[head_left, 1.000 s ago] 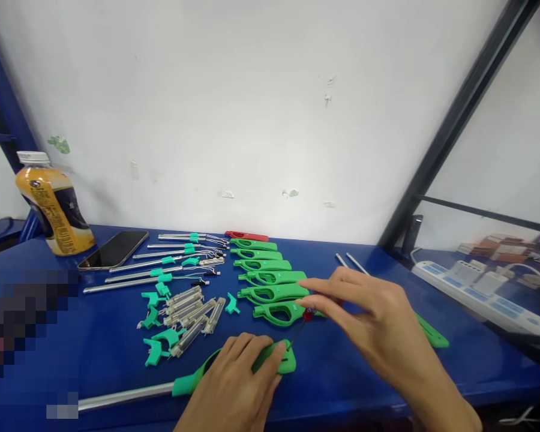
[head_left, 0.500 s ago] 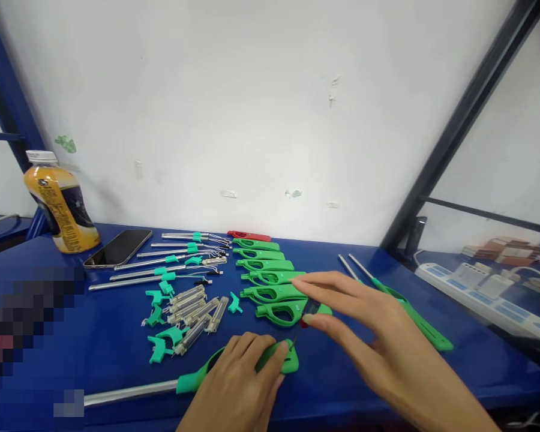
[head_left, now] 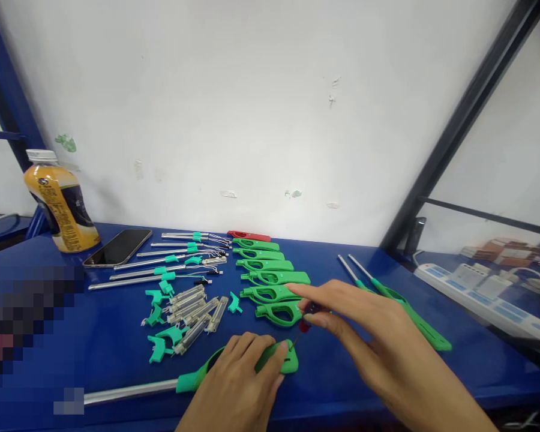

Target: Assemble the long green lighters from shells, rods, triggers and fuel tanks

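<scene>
Under my left hand [head_left: 240, 378], a green gas lighter [head_left: 291, 360] with a long metal tube lies near the table's front edge. My fingers close over its handle and hide much of it. Between the thumb and fingers of my right hand [head_left: 360, 336] is a small screwdriver [head_left: 304, 324] with a dark and red handle. Its thin shaft slants down to the slotted end of the lighter's handle. Whether the tip sits inside a hole is too small to tell. Just beyond my hands, several green lighter shells [head_left: 274, 278] lie in a column, with a red shell [head_left: 249, 236] at the far end.
Left of the shells lie clear fuel tanks [head_left: 193, 306], teal triggers [head_left: 158, 349] and metal tubes with wires [head_left: 135, 282]. A phone [head_left: 119, 248] and a drink bottle [head_left: 63, 207] stand farther left. Two lighters [head_left: 425, 324] and a power strip [head_left: 486, 300] are on the right.
My right hand has shifted slightly lower, and its fingers have turned on the screwdriver's handle, showing more of it. My left hand and the lighter have stayed put.
</scene>
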Demonstrator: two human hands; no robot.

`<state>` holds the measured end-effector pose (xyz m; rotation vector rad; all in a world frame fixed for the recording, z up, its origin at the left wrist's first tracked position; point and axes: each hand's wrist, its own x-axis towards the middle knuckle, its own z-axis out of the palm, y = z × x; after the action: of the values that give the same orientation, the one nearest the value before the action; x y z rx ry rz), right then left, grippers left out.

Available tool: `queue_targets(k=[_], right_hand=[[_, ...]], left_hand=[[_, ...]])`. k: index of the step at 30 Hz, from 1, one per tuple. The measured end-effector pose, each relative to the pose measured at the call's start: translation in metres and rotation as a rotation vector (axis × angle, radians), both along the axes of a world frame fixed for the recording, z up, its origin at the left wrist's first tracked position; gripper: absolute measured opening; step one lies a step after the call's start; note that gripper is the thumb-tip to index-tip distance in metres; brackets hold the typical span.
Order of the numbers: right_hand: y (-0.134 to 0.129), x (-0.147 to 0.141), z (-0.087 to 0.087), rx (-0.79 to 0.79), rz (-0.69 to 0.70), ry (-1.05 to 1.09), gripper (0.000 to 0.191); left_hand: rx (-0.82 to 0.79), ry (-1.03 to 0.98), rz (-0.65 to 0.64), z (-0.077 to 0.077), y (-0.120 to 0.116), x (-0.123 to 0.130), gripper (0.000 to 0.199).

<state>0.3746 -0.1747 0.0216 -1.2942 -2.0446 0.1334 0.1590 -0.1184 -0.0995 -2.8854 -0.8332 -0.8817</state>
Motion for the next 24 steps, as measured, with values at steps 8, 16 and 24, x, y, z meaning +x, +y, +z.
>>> queue_targets(k=[8, 16, 24], right_hand=[[0.0021, -0.0017, -0.0001, 0.021, -0.091, -0.054, 0.031], [0.0028, -0.0021, -0.0008, 0.049, -0.133, -0.003, 0.014], [0.0008, -0.003, -0.0016, 0.001, -0.017, 0.032, 0.032]], left_hand=[[-0.002, 0.026, -0.011, -0.0018, 0.0009, -0.001, 0.044], [-0.002, 0.034, -0.006, -0.0022, -0.0005, -0.0023, 0.045], [0.001, 0.016, -0.001, -0.0026, 0.0004, -0.001, 0.043]])
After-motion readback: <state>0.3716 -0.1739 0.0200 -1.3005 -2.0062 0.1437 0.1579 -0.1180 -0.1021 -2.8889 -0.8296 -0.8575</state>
